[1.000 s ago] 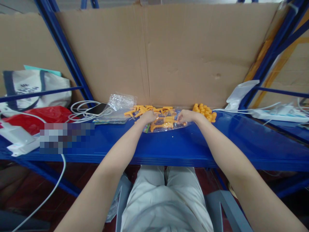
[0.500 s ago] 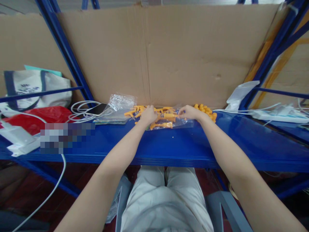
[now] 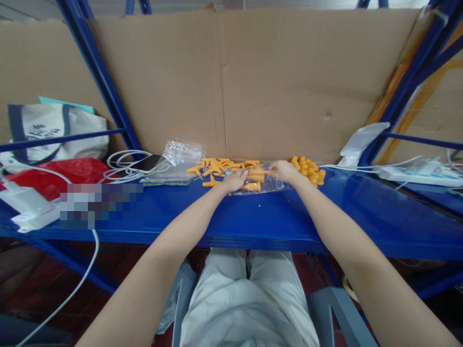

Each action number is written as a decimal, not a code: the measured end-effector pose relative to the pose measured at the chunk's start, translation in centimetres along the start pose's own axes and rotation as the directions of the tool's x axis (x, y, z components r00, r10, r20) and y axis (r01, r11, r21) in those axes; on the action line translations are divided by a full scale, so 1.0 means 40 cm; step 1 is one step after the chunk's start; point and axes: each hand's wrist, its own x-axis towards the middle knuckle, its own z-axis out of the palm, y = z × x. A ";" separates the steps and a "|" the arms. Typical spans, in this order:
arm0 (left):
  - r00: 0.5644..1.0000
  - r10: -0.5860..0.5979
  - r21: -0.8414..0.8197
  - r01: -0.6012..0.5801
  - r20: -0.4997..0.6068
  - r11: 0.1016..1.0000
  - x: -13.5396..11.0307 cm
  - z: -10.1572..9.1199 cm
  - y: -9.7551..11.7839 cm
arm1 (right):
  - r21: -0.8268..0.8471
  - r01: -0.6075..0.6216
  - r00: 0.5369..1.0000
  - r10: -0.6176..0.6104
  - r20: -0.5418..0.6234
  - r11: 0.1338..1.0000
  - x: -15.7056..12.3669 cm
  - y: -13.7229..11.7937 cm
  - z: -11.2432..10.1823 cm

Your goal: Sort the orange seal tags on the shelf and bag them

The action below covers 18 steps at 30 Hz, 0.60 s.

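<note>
Bag: clear crinkled plastic bag (image 3: 261,184), flat on blue metal shelf (image 3: 275,217), long axis running left to right, holding orange plastic pieces (image 3: 253,185).
Left hand (image 3: 234,180): fingers spread flat on bag's left end, pressing, not gripping.
Right hand (image 3: 284,170): fingers curled at bag's far right edge; grip unclear.
Loose pieces: orange heaps (image 3: 213,167) left, (image 3: 309,169) right.
Backdrop: creased cardboard (image 3: 253,82).

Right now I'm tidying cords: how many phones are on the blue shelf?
1: the phone lies left of the left hand, on coiled white cables. Others may be hidden.
</note>
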 end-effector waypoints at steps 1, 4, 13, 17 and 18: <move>1.000 0.000 -0.014 0.000 0.008 1.000 0.001 -0.001 -0.001 | 0.032 0.017 1.000 -0.018 0.017 0.999 0.004 0.001 0.010; 1.000 0.007 -0.055 -0.006 0.022 0.998 0.003 -0.004 -0.001 | 0.191 0.093 0.994 -0.102 0.036 0.977 0.015 0.005 0.035; 1.000 -0.003 -0.129 0.003 -0.005 0.992 0.004 -0.011 0.002 | 0.769 -0.057 0.972 0.211 -0.103 0.637 0.045 0.000 0.081; 0.999 -0.038 -0.102 0.037 -0.008 0.994 -0.005 -0.012 0.017 | 0.893 -0.259 0.928 0.350 0.126 0.367 0.038 -0.006 0.076; 0.999 -0.040 -0.089 0.040 -0.002 0.995 -0.008 -0.011 0.020 | 0.898 -0.250 0.934 0.335 0.125 0.363 0.034 -0.001 0.070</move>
